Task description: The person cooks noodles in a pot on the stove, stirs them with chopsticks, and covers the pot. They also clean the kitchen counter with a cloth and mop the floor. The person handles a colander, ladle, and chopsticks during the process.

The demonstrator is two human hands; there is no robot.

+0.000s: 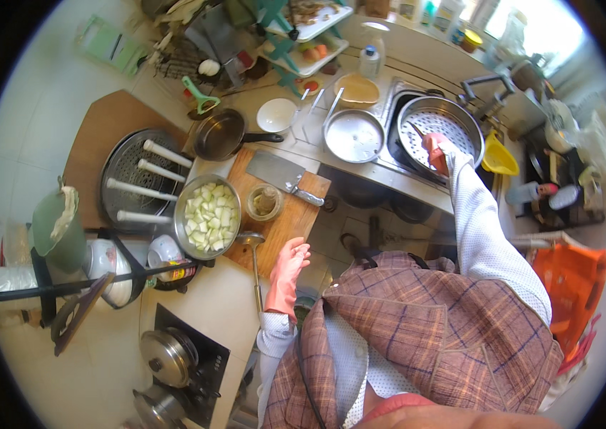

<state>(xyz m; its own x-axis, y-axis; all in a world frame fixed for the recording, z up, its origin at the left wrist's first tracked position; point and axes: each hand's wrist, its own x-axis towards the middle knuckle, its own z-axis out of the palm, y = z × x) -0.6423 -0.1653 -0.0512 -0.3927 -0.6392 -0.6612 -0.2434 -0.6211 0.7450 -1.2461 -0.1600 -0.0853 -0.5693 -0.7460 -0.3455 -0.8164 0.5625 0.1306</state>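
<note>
My right hand (436,153) is over the near side of a perforated metal steamer pan (476,124) at the sink, closed on a thin dark utensil that points into the pan. My left hand (289,268) hangs with fingers apart beside a wooden cutting board (303,214), holding nothing. A cleaver (276,170) and a glass jar (264,202) lie and stand on the board. At its left is a metal bowl of pale green diced vegetable (212,217). A metal ladle (256,268) rests across the board's near edge.
A shallow metal pan (355,136) sits left of the sink, near a white bowl (276,115) and a dark frying pan (221,135). Lidded pots (166,358) stand on the black stove (212,370) at lower left. A yellow plastic strainer (499,155) lies right of the sink.
</note>
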